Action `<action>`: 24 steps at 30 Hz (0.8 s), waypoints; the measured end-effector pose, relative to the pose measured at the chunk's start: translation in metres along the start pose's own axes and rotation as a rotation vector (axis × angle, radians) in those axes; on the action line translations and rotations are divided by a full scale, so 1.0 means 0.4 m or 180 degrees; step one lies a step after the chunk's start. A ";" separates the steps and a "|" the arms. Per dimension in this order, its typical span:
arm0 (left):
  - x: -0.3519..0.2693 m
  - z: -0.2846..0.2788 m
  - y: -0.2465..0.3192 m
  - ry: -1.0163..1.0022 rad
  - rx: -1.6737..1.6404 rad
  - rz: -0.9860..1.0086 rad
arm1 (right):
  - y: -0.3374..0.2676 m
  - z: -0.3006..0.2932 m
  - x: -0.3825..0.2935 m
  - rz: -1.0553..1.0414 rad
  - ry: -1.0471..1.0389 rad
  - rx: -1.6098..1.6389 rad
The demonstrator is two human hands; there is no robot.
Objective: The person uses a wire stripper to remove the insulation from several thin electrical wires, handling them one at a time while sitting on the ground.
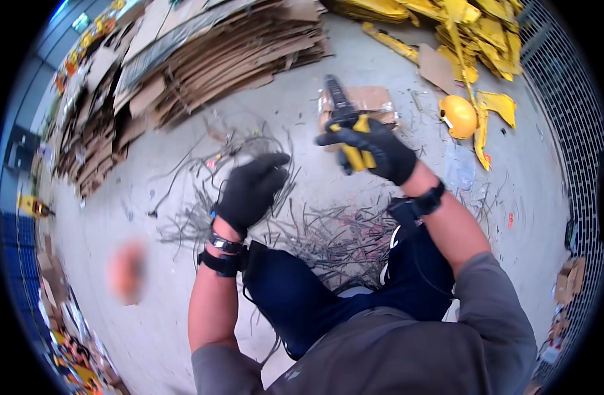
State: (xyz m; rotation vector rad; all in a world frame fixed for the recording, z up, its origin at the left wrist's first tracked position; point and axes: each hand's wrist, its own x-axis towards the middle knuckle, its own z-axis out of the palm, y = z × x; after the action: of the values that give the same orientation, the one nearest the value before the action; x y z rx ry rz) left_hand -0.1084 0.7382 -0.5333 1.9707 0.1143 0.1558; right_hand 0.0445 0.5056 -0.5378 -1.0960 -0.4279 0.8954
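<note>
My right hand [383, 150], in a black glove, is closed around a cutting tool's yellow-and-black handles. The tool's dark head [339, 96] points up and away, above a flattened cardboard piece [371, 98]. My left hand [252, 192], also in a black glove, is over a loose bundle of grey cables [193, 222] with its fingers partly curled. Cables show on both sides of this hand, but whether it grips any is hidden. Many short cut cable pieces [331, 237] lie scattered on the floor between my legs.
Tall stacks of flattened cardboard [238, 59] stand at the far left. A pile of yellow sheet parts [484, 39], a yellow helmet [458, 116] and a clear plastic bag [460, 165] are at the right. Metal mesh [573, 123] runs along the right edge. A blurred patch covers something at left.
</note>
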 end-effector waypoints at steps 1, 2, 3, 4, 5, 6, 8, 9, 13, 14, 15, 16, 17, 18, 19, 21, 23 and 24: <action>0.014 0.043 -0.017 -0.0185 0.0571 0.0550 | 0.017 -0.010 0.021 0.0051 -0.0141 0.0182; 0.020 0.084 -0.012 -0.0418 0.0789 0.0404 | 0.023 -0.018 0.028 0.0003 -0.0165 0.0173; 0.029 0.129 0.005 -0.0694 0.1005 0.0286 | 0.027 -0.041 0.023 -0.0061 -0.0135 0.0167; 0.031 0.161 0.039 -0.0879 0.1367 0.0181 | 0.039 -0.058 0.020 -0.0324 -0.0293 0.0193; 0.034 0.185 0.046 -0.0972 0.1508 0.0345 | 0.037 -0.080 0.010 -0.0365 -0.0274 0.0341; 0.032 0.199 0.032 -0.0965 0.1577 0.0560 | 0.030 -0.086 0.003 -0.0371 -0.0209 0.0582; 0.045 0.201 -0.011 -0.0983 0.1794 0.0721 | 0.012 -0.110 -0.005 -0.0500 0.0032 0.0726; 0.055 0.193 -0.034 -0.1011 0.1947 0.0637 | 0.006 -0.138 -0.005 -0.0789 0.0273 0.0572; 0.071 0.109 -0.176 -0.1282 0.3058 0.0390 | -0.005 -0.322 0.037 -0.1499 0.1621 0.0847; 0.074 0.089 -0.204 -0.1296 0.2910 0.0180 | -0.003 -0.373 0.029 -0.1254 0.1814 0.0775; 0.077 0.063 -0.229 -0.1316 0.2775 -0.0032 | 0.005 -0.420 0.020 -0.1008 0.2006 0.0723; 0.083 0.031 -0.267 -0.1413 0.2987 -0.0118 | 0.018 -0.455 0.022 -0.1170 0.2151 0.0601; 0.113 0.019 -0.323 -0.1559 0.3175 -0.0155 | 0.024 -0.496 -0.010 -0.1131 0.2420 0.0506; 0.111 -0.022 -0.365 -0.1695 0.3403 -0.0288 | 0.013 -0.485 -0.013 -0.1165 0.2477 0.0565; 0.103 -0.071 -0.426 -0.1825 0.3629 -0.0428 | 0.002 -0.476 -0.019 -0.1194 0.2528 0.0624; 0.033 -0.204 -0.603 -0.1335 0.2451 -0.0230 | 0.001 -0.462 0.002 -0.1229 0.2270 0.0571; 0.030 -0.216 -0.586 -0.1564 0.2820 -0.0158 | 0.010 -0.457 0.008 -0.1256 0.2158 0.0477; 0.025 -0.226 -0.568 -0.1669 0.3014 -0.0132 | 0.011 -0.450 0.011 -0.1282 0.2127 0.0426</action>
State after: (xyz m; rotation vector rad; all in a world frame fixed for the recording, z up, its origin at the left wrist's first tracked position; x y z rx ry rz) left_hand -0.1151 0.9113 -0.7065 2.8701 -0.1454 -0.5408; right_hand 0.1706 0.4055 -0.6189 -1.0654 -0.0228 0.1717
